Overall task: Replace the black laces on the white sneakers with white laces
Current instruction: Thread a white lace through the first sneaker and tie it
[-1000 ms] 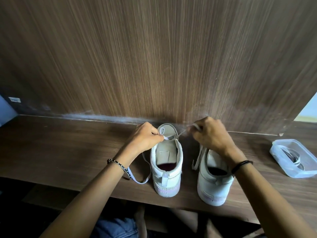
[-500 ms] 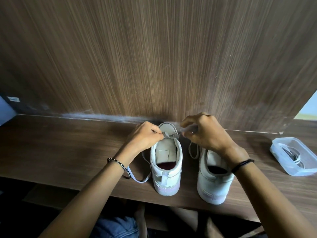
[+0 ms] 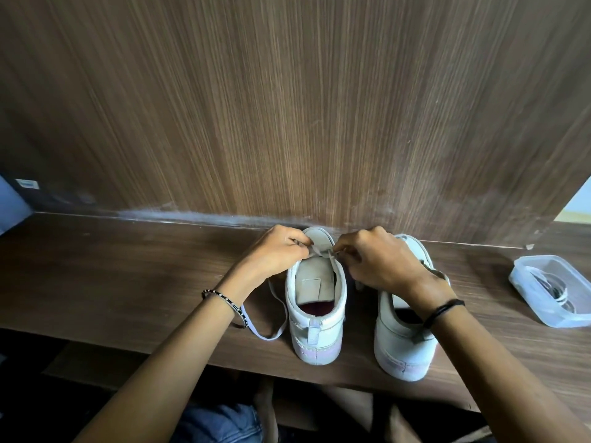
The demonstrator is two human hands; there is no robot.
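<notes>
Take the left sneaker (image 3: 316,318) as the centre of the dial. At eight o'clock a slack tail of the white lace (image 3: 267,337) loops on the wooden shelf (image 3: 128,276). It is probably left loose so there is length to feed through the eyelets.

At eleven o'clock the left hand (image 3: 281,251) pinches the lace with curled fingers, just over the front of the shoe. The sneaker stands heel toward the person and toe against the back panel, which braces it against the pull. Its tongue lies flat, showing the opening.

At one o'clock the right hand (image 3: 380,260) pinches the other part of the same lace. A short strand is drawn taut between the two hands, so the step looks like snugging a crossing at the low eyelets, early in this shoe's lacing. At three o'clock is the right sneaker (image 3: 403,350), parallel and just beside the first. The right wrist hides its front, so I cannot tell its lacing.

Far out at three o'clock, well apart, sits a lidless clear plastic tub (image 3: 518,276). It holds coiled laces (image 3: 558,294), dark and pale strands together; which are which is too small to tell.
</notes>
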